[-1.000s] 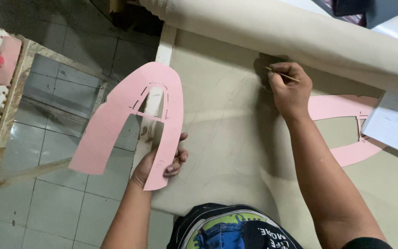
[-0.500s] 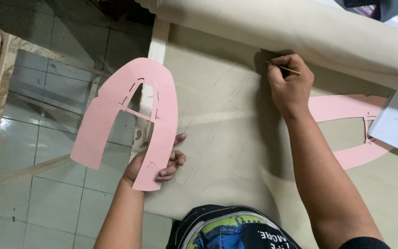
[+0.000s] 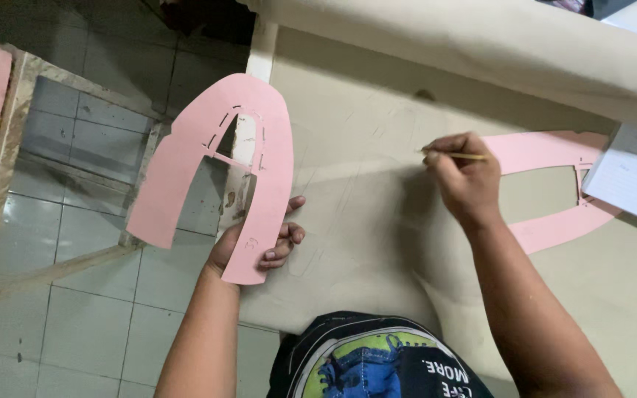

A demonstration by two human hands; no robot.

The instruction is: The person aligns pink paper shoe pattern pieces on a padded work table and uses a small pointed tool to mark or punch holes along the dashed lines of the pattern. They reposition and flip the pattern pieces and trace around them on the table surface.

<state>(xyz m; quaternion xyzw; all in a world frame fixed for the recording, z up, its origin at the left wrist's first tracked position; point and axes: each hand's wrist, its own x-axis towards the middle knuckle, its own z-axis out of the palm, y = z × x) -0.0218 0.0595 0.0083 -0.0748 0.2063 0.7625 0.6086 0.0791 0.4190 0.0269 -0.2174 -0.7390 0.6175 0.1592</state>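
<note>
The left hand (image 3: 259, 247) is closed on one leg of a pink horseshoe-shaped card template (image 3: 215, 158), pinching its lower end between thumb and fingers and holding it lifted off the counter's left edge, out over the tiled floor (image 3: 75, 324) at about 9 o'clock from the person's body. The right hand (image 3: 462, 177) grips a thin pencil (image 3: 455, 155), its tip down on the beige sheet material (image 3: 363, 221) spread over the counter (image 3: 258, 51). Faint traced outlines show on the sheet between the two hands, so the work appears to be at the marking stage, with the template raised between placements. The next move would likely call for laying the template flat on an unmarked area close to the existing lines and holding it firm while the pencil follows its edge. The template is flat, stiff-looking, with an arched top, two long legs, a narrow inner cutout and short slits. A second pink template (image 3: 547, 184) lies at 2 o'clock, partly under a white paper sheet (image 3: 632, 184).
</note>
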